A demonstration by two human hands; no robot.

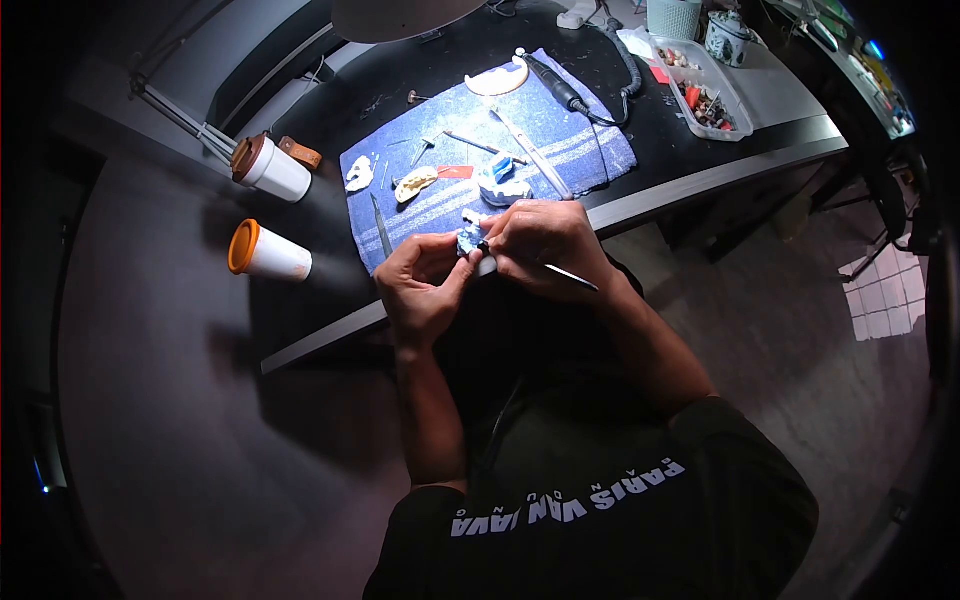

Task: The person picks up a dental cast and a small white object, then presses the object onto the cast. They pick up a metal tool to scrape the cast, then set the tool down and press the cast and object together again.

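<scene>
Clearly, both hands are at work close together, just in front of the near edge of a blue towel (605, 150) spread on a black tabletop (665, 130). The left hand (425, 283) is nearly closed, its thumb and fingers pinching a small blue-and-white piece (468, 238). The right hand (548, 240) is curled tight around a slim tool (572, 276), whose pale shaft sticks out below the palm toward the lower right; its other end is hidden by the fingers, so I cannot tell whether it touches the piece. Beyond the hands, a white-and-blue mold (505, 185) sits on the towel, with a yellowish mold (415, 183) to its left and a white mold (359, 174) farther left. A red strip (456, 172) lies between the first 2. A long pale tool (532, 155) slants just right of the white-and-blue mold, a thin stick (482, 147) lies above it, and a dark, narrow tool (381, 225) rests near the towel's left edge. At the far side are a pale curved dish (497, 79) and a black corded handpiece (560, 88). Left of the towel stand 2 white cups, 1 with a brown lid (250, 157) and 1 with an orange lid (243, 246).
</scene>
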